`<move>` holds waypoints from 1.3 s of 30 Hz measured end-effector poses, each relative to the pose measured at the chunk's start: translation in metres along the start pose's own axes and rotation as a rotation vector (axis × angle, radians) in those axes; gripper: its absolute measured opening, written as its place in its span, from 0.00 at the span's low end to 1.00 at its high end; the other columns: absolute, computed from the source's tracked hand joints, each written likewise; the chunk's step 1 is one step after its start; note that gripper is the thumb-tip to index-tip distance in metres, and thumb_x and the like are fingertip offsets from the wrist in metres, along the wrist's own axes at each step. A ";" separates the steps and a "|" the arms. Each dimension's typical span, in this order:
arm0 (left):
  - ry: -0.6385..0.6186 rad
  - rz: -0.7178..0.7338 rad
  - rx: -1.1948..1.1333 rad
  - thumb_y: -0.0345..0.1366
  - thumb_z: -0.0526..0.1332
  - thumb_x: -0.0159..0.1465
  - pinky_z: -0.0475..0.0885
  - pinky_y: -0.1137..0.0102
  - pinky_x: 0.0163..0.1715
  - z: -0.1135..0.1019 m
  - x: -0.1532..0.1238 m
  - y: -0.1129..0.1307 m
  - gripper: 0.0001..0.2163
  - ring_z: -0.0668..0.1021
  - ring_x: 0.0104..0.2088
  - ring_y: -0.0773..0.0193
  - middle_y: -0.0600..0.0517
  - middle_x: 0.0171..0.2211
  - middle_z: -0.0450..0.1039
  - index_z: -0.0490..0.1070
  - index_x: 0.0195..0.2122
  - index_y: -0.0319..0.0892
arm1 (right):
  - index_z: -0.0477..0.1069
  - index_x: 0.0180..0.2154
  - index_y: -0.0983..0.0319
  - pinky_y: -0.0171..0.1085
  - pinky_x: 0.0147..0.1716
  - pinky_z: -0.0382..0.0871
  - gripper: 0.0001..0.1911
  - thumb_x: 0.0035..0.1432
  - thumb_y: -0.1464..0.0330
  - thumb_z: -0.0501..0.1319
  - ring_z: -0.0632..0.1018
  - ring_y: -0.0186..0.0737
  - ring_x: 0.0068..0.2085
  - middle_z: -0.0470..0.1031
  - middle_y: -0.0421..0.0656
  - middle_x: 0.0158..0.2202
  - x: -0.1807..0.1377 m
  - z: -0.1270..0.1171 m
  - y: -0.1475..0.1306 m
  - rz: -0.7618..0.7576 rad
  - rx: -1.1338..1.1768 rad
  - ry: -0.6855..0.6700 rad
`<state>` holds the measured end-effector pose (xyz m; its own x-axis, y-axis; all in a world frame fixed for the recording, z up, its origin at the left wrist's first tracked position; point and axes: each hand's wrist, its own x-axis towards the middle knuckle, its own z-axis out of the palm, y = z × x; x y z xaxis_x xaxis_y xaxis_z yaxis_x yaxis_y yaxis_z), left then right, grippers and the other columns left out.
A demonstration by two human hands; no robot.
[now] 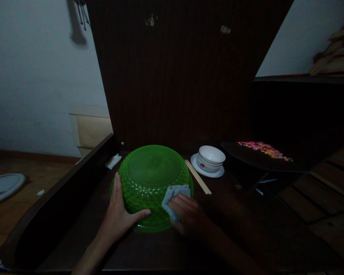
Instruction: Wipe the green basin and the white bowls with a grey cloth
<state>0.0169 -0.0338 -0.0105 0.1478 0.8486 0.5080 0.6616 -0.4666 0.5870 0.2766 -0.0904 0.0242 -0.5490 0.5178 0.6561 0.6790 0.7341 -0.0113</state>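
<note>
Hands [119, 217] with cloth [173, 192], upturned basin [154, 164], stacked bowls [211, 156]

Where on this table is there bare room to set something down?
The dark table looks bare right of the chopsticks, between the plate and right forearm. Crowded: chopsticks lie between the green basin and that plate, which holds stacked bowls.

1. View: from the wearer's head, facing forward and down.
2. Range: close above the surface [140, 252], both hands [120, 214] at lower centre.
3. Upper field: upright dark panel [174, 76], faced frontally.
</note>
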 end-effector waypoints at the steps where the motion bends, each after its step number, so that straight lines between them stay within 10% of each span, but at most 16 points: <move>1: 0.002 -0.002 -0.001 0.59 0.72 0.48 0.54 0.38 0.66 0.000 0.000 0.000 0.65 0.46 0.72 0.35 0.34 0.74 0.32 0.25 0.73 0.44 | 0.70 0.47 0.63 0.39 0.37 0.75 0.15 0.57 0.74 0.58 0.78 0.43 0.38 0.79 0.47 0.37 -0.006 0.003 -0.003 -0.010 0.012 -0.049; 10: -0.007 0.011 -0.017 0.59 0.72 0.48 0.53 0.38 0.66 -0.001 0.001 0.000 0.66 0.46 0.72 0.34 0.34 0.74 0.32 0.25 0.73 0.44 | 0.73 0.44 0.62 0.40 0.39 0.72 0.11 0.58 0.72 0.60 0.78 0.45 0.41 0.79 0.47 0.40 -0.026 0.011 -0.017 0.151 0.212 -0.380; 16: 0.001 0.028 0.015 0.60 0.73 0.46 0.56 0.39 0.66 -0.011 0.006 0.001 0.64 0.52 0.71 0.34 0.33 0.73 0.40 0.31 0.73 0.44 | 0.73 0.34 0.61 0.33 0.32 0.69 0.12 0.66 0.63 0.56 0.76 0.36 0.31 0.75 0.40 0.30 -0.005 -0.018 -0.010 0.523 0.633 -0.012; 21: -0.024 0.090 0.021 0.60 0.73 0.45 0.56 0.37 0.65 -0.024 0.015 -0.005 0.64 0.55 0.70 0.33 0.33 0.72 0.45 0.34 0.73 0.44 | 0.73 0.30 0.60 0.33 0.25 0.65 0.12 0.61 0.61 0.59 0.73 0.36 0.26 0.73 0.37 0.24 0.016 -0.044 0.007 0.846 0.481 0.383; 27: -0.069 0.114 -0.033 0.59 0.74 0.44 0.61 0.39 0.64 -0.035 0.025 -0.014 0.63 0.61 0.68 0.33 0.33 0.70 0.51 0.37 0.72 0.45 | 0.73 0.34 0.58 0.41 0.37 0.73 0.05 0.62 0.69 0.59 0.79 0.43 0.34 0.78 0.42 0.31 0.034 -0.060 0.026 0.505 0.064 0.562; 33: -0.080 0.119 -0.023 0.58 0.75 0.45 0.63 0.40 0.63 -0.038 0.027 -0.019 0.61 0.63 0.66 0.33 0.33 0.69 0.53 0.40 0.72 0.43 | 0.73 0.39 0.62 0.40 0.33 0.75 0.09 0.60 0.76 0.56 0.77 0.42 0.32 0.76 0.45 0.31 0.042 -0.053 0.026 0.097 -0.069 0.300; 39: 0.040 0.226 0.107 0.52 0.72 0.52 0.63 0.41 0.62 -0.043 0.012 0.001 0.53 0.62 0.66 0.35 0.34 0.69 0.52 0.43 0.71 0.42 | 0.74 0.39 0.63 0.42 0.35 0.76 0.08 0.63 0.72 0.56 0.77 0.44 0.35 0.77 0.48 0.33 0.038 -0.027 0.027 0.015 -0.121 0.068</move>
<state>-0.0124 -0.0344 0.0235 0.2729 0.7146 0.6441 0.6893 -0.6123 0.3872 0.2870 -0.0632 0.0693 -0.5071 0.4945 0.7059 0.7430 0.6660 0.0672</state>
